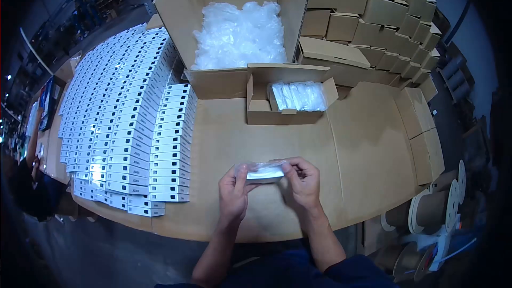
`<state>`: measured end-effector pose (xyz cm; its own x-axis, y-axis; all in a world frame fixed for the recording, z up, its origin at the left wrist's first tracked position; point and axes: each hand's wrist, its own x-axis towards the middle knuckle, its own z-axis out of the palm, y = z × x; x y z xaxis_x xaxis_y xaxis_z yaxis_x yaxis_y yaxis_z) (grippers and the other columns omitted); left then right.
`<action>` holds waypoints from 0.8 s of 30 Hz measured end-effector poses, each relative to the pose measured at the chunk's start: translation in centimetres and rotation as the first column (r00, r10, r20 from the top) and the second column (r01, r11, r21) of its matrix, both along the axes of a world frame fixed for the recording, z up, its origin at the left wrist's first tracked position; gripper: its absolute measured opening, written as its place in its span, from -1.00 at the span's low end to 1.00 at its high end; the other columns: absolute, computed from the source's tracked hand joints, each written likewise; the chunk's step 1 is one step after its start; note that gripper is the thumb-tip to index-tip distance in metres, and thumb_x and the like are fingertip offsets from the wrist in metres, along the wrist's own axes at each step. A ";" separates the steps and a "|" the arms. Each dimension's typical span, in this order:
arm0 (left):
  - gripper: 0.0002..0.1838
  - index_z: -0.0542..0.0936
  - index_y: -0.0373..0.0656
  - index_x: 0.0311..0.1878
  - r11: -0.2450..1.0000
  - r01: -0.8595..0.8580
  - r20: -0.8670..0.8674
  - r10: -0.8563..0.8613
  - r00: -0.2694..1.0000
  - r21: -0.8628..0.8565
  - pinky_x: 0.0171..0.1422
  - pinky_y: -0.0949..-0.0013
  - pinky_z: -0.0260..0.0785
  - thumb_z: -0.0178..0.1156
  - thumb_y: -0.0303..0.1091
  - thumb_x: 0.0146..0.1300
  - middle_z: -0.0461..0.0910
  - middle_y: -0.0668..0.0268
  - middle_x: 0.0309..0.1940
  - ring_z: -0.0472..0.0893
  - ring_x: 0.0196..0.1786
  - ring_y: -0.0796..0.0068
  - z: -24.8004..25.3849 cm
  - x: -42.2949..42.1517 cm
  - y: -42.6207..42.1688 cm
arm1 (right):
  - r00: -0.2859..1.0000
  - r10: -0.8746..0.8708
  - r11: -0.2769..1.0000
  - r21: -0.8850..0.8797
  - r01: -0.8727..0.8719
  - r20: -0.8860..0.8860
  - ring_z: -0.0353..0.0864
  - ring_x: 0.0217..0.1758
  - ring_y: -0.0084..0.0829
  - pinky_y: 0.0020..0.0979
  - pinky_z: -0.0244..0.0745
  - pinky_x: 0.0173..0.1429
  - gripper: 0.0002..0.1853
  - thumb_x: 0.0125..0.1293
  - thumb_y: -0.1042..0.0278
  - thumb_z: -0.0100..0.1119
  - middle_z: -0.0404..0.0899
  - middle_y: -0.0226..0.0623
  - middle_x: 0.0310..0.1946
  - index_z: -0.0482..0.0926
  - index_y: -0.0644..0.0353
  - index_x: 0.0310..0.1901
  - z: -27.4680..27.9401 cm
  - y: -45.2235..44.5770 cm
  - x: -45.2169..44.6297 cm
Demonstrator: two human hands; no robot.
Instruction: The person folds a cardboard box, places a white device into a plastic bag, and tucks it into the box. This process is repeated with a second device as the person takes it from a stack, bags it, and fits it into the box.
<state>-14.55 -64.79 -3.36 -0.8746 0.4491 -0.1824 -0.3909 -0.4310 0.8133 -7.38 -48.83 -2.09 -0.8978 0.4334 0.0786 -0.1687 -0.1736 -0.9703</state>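
My left hand (233,192) and my right hand (304,182) hold a small white box in a clear plastic bag (265,172) between them, above the front of the table. The left thumb presses on one end and the right fingers pinch the other. Beyond my hands, an open cardboard carton (282,118) holds several bagged white boxes (298,97) in a row. To the left rise tall stacks of white boxes (128,133) with small dark squares and print on their ends.
Behind the carton stands a large cardboard box (176,16) full of clear plastic bags (240,34). Many brown cartons (341,26) are piled at the back right. Cable reels (434,208) stand beyond the table's right edge. A person (34,181) is at the far left.
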 end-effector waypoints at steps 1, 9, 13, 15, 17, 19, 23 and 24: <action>-0.65 0.60 -0.39 0.08 1.000 -0.017 0.011 0.018 1.000 -0.022 0.14 0.19 0.70 0.00 -0.24 0.67 0.68 0.11 -0.03 0.74 0.03 0.29 0.1 -0.1 0.0 | 0.995 -0.075 0.997 -0.029 0.073 -0.072 0.67 0.16 -0.36 -0.35 0.54 0.30 -0.82 0.50 0.50 0.25 0.69 -0.07 0.15 0.69 0.41 0.02 0.2 -0.3 -0.2; -0.63 0.57 -0.38 0.02 1.000 -0.027 -0.043 0.027 0.999 -0.001 0.08 0.24 0.70 -0.03 -0.21 0.68 0.69 0.09 -0.08 0.75 -0.03 0.31 -1.0 -0.5 0.3 | 0.978 0.210 0.860 0.476 -0.185 0.000 0.70 0.13 -0.20 -0.25 0.57 0.23 -0.70 0.16 0.58 0.47 0.73 -0.06 0.07 0.83 0.14 -0.05 1.1 1.3 0.2; -0.63 0.43 -0.34 0.14 0.999 0.024 0.039 -0.026 0.999 0.038 0.12 0.16 0.71 -0.17 -0.18 0.71 0.67 -0.03 0.00 0.74 0.04 0.23 -1.0 -0.6 0.1 | 0.984 0.179 0.817 0.559 -0.142 -0.012 0.74 0.02 -0.18 -0.23 0.55 0.23 -0.65 0.10 0.54 0.53 0.80 -0.15 -0.09 0.81 0.17 -0.02 1.6 1.5 -0.7; -0.66 0.36 -0.29 0.22 0.999 0.035 0.056 -0.037 0.998 0.031 0.12 0.10 0.72 -0.18 -0.19 0.71 0.67 -0.08 0.03 0.74 0.07 0.18 -0.5 -0.6 -0.1 | 0.985 0.172 0.841 0.518 -0.156 0.018 0.72 0.12 -0.15 -0.20 0.51 0.32 -0.61 0.08 0.48 0.57 0.79 -0.11 -0.01 0.79 0.21 0.00 1.3 1.7 -0.7; -0.54 0.13 -0.26 0.47 0.996 0.078 0.048 -0.079 0.996 0.036 0.15 -0.16 0.70 -0.19 -0.18 0.70 0.49 -0.23 0.26 0.67 0.20 -0.02 -0.9 -1.0 -0.5 | 0.987 0.147 0.836 0.526 -0.156 0.059 0.70 0.18 -0.14 -0.19 0.49 0.37 -0.61 0.08 0.47 0.58 0.79 -0.11 0.01 0.78 0.23 -0.01 1.1 2.2 -0.6; -0.49 0.10 -0.28 0.52 0.991 0.091 -0.030 -0.088 0.996 0.100 0.19 -0.06 0.70 -0.10 -0.30 0.66 0.39 -0.20 0.37 0.65 0.24 0.04 1.2 -0.8 -0.7 | 0.981 0.161 0.890 0.415 -0.190 0.106 0.68 0.24 -0.08 -0.16 0.46 0.43 -0.62 0.08 0.46 0.58 0.74 -0.07 0.11 0.78 0.25 -0.02 1.1 2.6 -0.6; -0.43 0.26 -0.36 0.52 0.962 0.204 -0.375 -0.259 0.890 -0.181 0.26 0.17 0.67 0.11 -0.56 0.51 0.17 -0.09 0.58 0.57 0.34 0.18 1.1 -1.0 -1.3 | 0.980 0.179 0.876 0.440 -0.198 0.083 0.59 0.34 -0.07 -0.14 0.44 0.45 -0.63 0.09 0.45 0.57 0.66 -0.09 0.23 0.77 0.26 -0.02 0.9 2.8 -0.6; -0.49 0.35 -0.38 0.45 0.951 0.239 -0.351 -0.295 0.889 -0.195 0.27 0.22 0.66 0.15 -0.60 0.47 0.15 -0.08 0.59 0.56 0.36 0.21 0.9 -1.4 -1.6 | 0.983 0.181 0.831 0.528 -0.173 0.037 0.57 0.35 -0.08 -0.14 0.44 0.44 -0.63 0.08 0.46 0.56 0.64 -0.12 0.24 0.77 0.26 -0.02 1.4 2.8 -0.8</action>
